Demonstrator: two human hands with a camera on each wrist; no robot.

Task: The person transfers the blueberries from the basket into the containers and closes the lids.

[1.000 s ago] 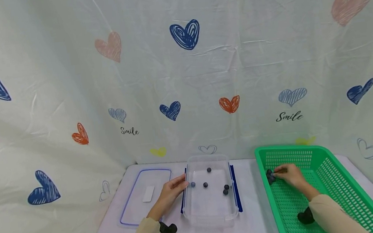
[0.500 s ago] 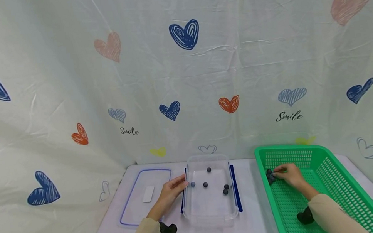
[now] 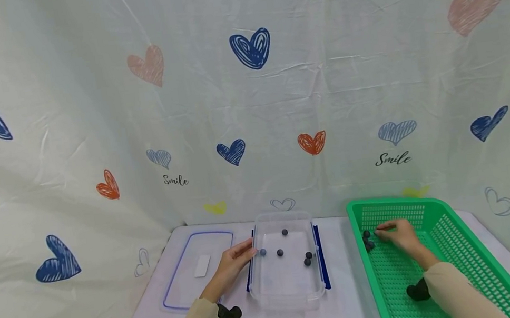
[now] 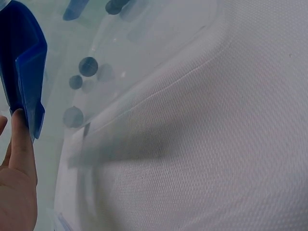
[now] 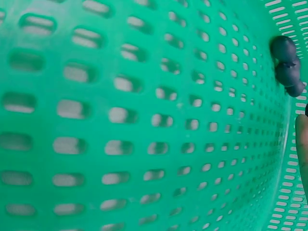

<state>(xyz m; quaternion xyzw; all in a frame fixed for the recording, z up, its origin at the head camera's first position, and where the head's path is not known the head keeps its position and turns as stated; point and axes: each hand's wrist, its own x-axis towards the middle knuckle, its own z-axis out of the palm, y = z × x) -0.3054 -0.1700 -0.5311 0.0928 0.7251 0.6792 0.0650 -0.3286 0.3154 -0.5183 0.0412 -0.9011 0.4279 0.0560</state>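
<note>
My left hand (image 3: 234, 264) rests at the left side of a clear plastic container (image 3: 291, 295), its fingertips at the rim. In the left wrist view a straight finger (image 4: 21, 144) touches the container's blue side latch (image 4: 31, 72). Several blueberries (image 3: 280, 253) lie spread over the container floor. Inside a green basket (image 3: 394, 317), my right hand (image 3: 403, 239) pinches a dark blueberry (image 3: 376, 232) between thumb and finger, mostly hidden by the fingertips. Close beside it, several more blueberries (image 5: 288, 74) sit clustered against the basket's left wall.
A clear lid (image 3: 180, 274) with a blue seal lies left of the container, bearing a white rectangular piece (image 3: 202, 265). White cloth (image 3: 344, 302) covers the table. Behind it hangs a pale curtain (image 3: 347, 89) printed with hearts.
My right hand has drawn slightly right, away from the clustered blueberries, with one in its fingertips. The left hand stays at the container.
</note>
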